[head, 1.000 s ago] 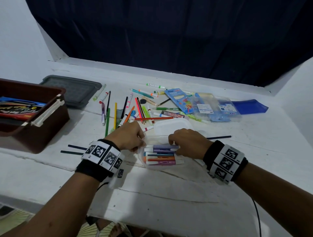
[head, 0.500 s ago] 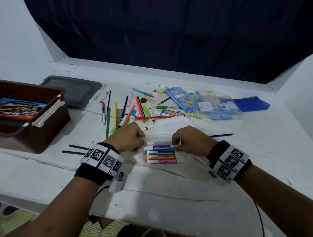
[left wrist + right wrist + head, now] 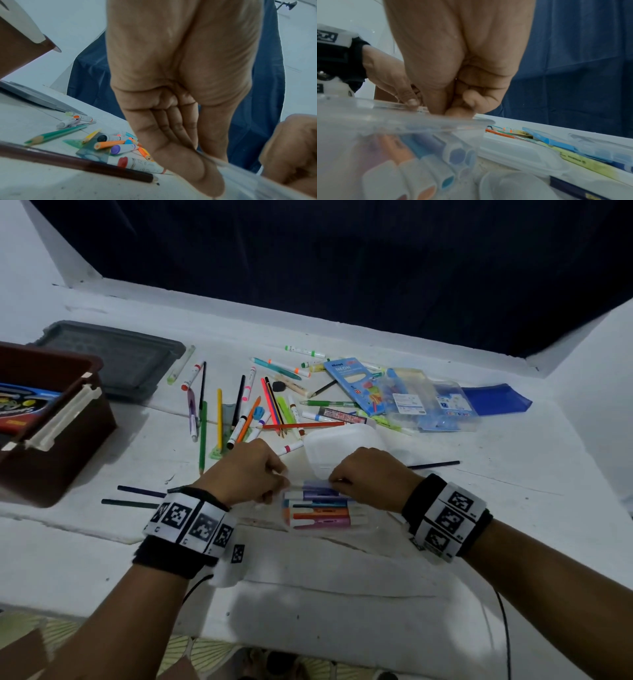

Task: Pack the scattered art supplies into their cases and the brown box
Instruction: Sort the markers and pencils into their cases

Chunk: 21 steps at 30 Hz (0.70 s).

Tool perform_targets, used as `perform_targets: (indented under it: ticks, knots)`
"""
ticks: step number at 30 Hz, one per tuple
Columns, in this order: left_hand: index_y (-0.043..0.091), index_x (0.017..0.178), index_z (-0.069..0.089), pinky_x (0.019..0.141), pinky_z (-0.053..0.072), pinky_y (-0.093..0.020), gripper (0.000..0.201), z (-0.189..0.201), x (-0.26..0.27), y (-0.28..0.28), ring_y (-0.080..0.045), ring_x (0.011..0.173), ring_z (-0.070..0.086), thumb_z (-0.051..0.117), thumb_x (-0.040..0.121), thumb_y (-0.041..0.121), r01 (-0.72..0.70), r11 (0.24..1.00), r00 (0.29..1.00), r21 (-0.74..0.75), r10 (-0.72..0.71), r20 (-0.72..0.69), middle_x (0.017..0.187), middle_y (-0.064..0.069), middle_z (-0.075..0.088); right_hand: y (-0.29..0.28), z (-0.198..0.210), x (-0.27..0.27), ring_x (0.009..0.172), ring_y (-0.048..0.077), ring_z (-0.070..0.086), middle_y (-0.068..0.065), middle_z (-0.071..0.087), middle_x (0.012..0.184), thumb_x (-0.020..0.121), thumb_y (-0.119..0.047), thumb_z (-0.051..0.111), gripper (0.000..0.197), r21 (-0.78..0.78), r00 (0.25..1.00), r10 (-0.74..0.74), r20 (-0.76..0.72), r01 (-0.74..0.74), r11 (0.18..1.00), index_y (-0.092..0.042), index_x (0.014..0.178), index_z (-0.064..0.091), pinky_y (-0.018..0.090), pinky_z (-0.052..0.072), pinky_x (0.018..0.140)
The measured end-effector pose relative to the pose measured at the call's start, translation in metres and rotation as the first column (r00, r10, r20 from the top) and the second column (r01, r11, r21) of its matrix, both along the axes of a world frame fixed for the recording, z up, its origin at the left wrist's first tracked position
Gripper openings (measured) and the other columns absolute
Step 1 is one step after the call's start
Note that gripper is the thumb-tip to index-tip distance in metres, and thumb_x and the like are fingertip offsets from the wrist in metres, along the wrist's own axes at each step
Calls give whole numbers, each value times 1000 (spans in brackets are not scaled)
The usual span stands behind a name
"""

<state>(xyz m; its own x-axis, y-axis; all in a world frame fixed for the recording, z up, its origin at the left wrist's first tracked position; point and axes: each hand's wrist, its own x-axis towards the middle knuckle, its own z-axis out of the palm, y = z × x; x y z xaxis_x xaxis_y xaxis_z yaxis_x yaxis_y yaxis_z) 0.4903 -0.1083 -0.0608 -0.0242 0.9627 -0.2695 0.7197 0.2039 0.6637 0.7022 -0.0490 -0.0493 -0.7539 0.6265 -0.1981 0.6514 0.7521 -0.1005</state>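
A clear marker case [image 3: 322,510] lies on the white table close to me, with several coloured markers [image 3: 426,155] packed side by side in it. My left hand [image 3: 253,474] grips its left far rim with curled fingers [image 3: 173,128]. At the right far rim my right hand [image 3: 363,477] pinches the edge of the case [image 3: 399,116]. The case's translucent lid [image 3: 339,446] lies open just behind the hands. Loose pencils and markers [image 3: 239,412] are scattered farther back. At the far left stands the brown box [image 3: 51,446].
A grey lid [image 3: 113,357] lies behind the brown box, which holds a printed pack [image 3: 20,409]. Blue and clear cases [image 3: 428,402] and a blue pouch [image 3: 496,398] sit at the back right. Dark pencils [image 3: 137,498] lie left of my left wrist, another [image 3: 435,464] at right.
Both hands stay on the marker case. My right hand has edged slightly left along the far rim.
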Motion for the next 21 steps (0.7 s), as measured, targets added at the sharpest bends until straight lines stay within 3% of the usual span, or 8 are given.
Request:
perform_targets:
  ticks: [4,7,12,16,21]
  knots:
    - [2,100,72,54,55,-21,19,-3,-1,0,-10,50,66,71,87,15,-5,1000,998,-14,6,59,61,-5,71,-1,-1,-10,82,22,66,5,72,96,98,-27,51,26,9,998,8,70,-8,1000,-16,102,75,32,54,74]
    - [-1,97,72,52,52,-20,18,-6,-3,0,-10,49,66,71,87,14,-10,1000,996,-8,10,85,58,-5,70,-3,1,-10,83,20,62,3,69,98,95,-29,57,22,-3,997,35,64,-34,999,-18,102,75,28,45,67]
    - [0,95,73,53,53,-20,17,-7,-2,1,-12,52,68,72,86,15,13,1000,995,2,-13,102,60,-6,71,-5,0,-7,86,19,63,0,69,99,93,-31,61,19,-23,998,19,61,-18,1000,-19,100,74,32,53,74]
    - [-2,94,73,55,56,-23,20,-8,-4,1,-15,54,69,73,86,16,24,1000,993,0,-24,118,62,-9,72,-5,-1,-11,86,19,62,1,68,96,92,-28,63,16,-19,998,-23,58,24,1000,-16,96,71,34,52,76]
    - [-2,95,72,55,57,-25,21,-8,-8,2,-15,55,70,74,85,17,42,999,991,3,-42,126,63,-8,72,-6,5,-10,90,18,63,-1,69,102,94,-30,59,22,-3,998,-32,50,32,999,-20,106,73,32,51,78]
